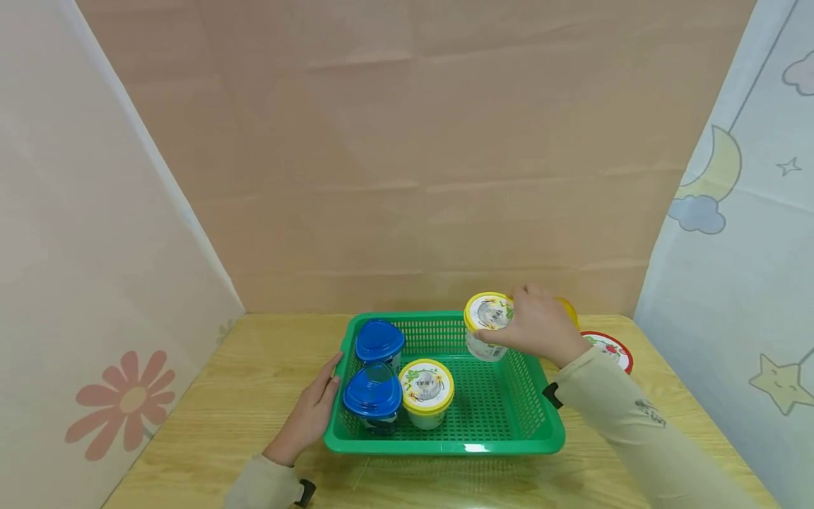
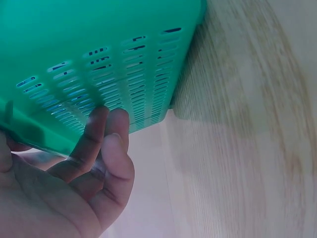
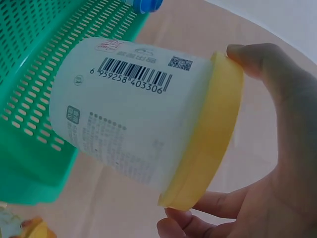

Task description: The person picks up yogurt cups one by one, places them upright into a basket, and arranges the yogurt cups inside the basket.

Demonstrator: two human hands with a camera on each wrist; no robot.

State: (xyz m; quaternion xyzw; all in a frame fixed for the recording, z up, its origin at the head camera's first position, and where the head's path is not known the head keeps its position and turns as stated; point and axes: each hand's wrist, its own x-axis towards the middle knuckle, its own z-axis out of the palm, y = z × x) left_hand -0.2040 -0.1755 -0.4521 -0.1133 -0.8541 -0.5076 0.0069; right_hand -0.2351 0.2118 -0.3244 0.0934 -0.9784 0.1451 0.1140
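Note:
My right hand (image 1: 540,325) holds a clear plastic tub (image 3: 129,114) with a yellow-rimmed lid (image 3: 213,139), its thumb and fingers on opposite sides of the lid. The tub hangs tilted over the back right of a green basket (image 1: 445,447); a barcode shows on its side. At the basket's left side, my left hand (image 1: 308,410) grips the rim, with bent fingers (image 2: 116,153) against the slotted outer wall. Inside the basket, two tubs with blue lids (image 1: 379,341) line the left side. Beside them stands another yellow-lidded tub (image 1: 427,392), upright.
Right of the basket, a red-rimmed lid (image 1: 613,348) and a yellow lid (image 1: 568,311) are partly hidden behind my right hand and sleeve. A wooden table (image 1: 254,375) carries the basket, with a tan backdrop (image 1: 407,177) behind and patterned side panels.

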